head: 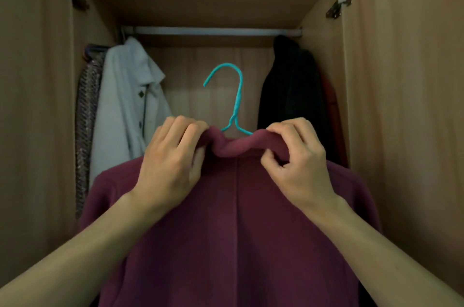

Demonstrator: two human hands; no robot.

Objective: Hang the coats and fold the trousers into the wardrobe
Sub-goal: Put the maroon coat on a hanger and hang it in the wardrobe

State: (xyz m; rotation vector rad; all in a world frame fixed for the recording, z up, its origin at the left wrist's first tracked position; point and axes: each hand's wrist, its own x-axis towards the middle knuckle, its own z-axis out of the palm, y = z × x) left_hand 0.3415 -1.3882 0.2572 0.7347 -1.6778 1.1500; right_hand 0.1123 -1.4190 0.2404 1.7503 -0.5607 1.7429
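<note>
Left hand (173, 161) and right hand (298, 156) pinch the maroon coat (236, 219) collar — teal hanger (234, 96) shoulders hidden inside.

Maroon coat (236, 219); teal hanger (234, 98); pale-grey jacket (125, 106); black coat (291, 90).

wardrobe rail (213, 31) | left end: pale coat (125, 106) hanging, speckled garment (86, 116) beside it | right end: black coat (291, 90) hanging
</note>
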